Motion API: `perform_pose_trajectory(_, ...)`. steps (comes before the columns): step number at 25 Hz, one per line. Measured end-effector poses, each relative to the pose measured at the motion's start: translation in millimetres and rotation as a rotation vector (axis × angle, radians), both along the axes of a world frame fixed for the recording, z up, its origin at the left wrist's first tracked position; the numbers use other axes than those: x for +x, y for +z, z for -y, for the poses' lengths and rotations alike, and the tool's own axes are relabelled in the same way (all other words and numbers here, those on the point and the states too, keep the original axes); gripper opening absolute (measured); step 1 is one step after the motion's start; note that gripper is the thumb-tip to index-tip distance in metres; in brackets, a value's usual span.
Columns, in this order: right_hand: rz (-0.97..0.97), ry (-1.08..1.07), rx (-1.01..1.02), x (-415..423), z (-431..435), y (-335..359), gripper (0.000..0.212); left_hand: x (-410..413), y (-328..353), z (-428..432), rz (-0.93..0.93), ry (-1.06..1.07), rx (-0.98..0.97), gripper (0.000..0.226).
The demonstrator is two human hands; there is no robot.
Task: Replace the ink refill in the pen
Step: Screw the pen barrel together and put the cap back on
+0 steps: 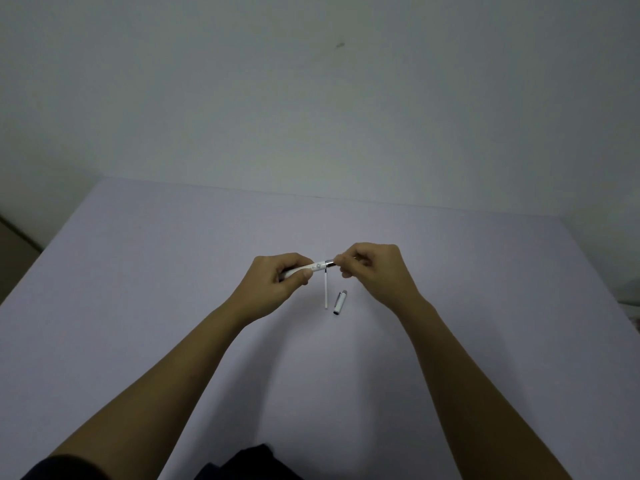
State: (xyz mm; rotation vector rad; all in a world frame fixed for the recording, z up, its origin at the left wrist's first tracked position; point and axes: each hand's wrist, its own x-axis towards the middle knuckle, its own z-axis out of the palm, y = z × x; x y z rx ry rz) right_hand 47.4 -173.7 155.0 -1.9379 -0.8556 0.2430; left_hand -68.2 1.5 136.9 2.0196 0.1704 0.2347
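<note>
A white pen with a silver ring is held level above the table between both hands. My left hand grips the white barrel at its left end. My right hand pinches the silver front end, which its fingers hide. Below the pen, a thin white ink refill lies on the table, pointing toward me. Just right of it lies the white pen cap with a silver tip.
The pale lilac table runs back to a plain wall. Its left edge drops off at the far left. Dark clothing shows at the near edge.
</note>
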Motion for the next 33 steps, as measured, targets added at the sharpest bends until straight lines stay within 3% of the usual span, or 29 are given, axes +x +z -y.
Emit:
perform_pose_trajectory(1,-0.019,0.014,-0.013,-0.8,-0.1,1.6,0.005,-0.1,0.0,0.8,0.002,0.001,0.002,0.012)
perform_pose_trajectory(4,-0.012,0.071,-0.009,-1.7,1.8,0.7,0.023,-0.2,-0.2,1.5,0.001,0.01,0.011,0.013)
perform_pose_trajectory(7,0.006,0.021,-0.027,-2.6,0.8,0.5,0.005,-0.9,-1.3,1.0,-0.005,0.0,0.009,0.014)
perform_pose_trajectory(13,0.06,0.095,-0.05,-1.6,1.7,1.0,0.018,-1.2,0.1,3.3,0.013,0.004,0.017,0.014)
perform_pose_trajectory(15,0.081,0.075,-0.064,-0.9,1.6,0.1,0.007,-1.1,0.7,2.6,0.007,-0.002,0.014,0.014)
perform_pose_trajectory(21,0.086,0.093,-0.048,-1.3,1.2,1.1,0.017,-0.3,3.0,3.3,0.01,0.004,0.014,0.015)
perform_pose_trajectory(23,0.092,0.074,-0.046,-0.4,0.6,1.4,0.009,0.1,3.4,3.5,0.016,-0.001,0.018,0.015)
perform_pose_trajectory(28,0.117,0.083,-0.019,0.7,1.2,2.6,0.016,0.5,4.2,4.0,0.025,0.006,0.019,0.014)
perform_pose_trajectory(31,0.139,0.067,-0.052,2.0,1.3,2.4,0.006,0.2,4.2,3.2,0.021,-0.003,0.009,0.014)
perform_pose_trajectory(33,0.115,0.062,-0.046,2.2,1.0,2.7,0.01,0.4,4.5,2.9,0.024,-0.002,0.015,0.014)
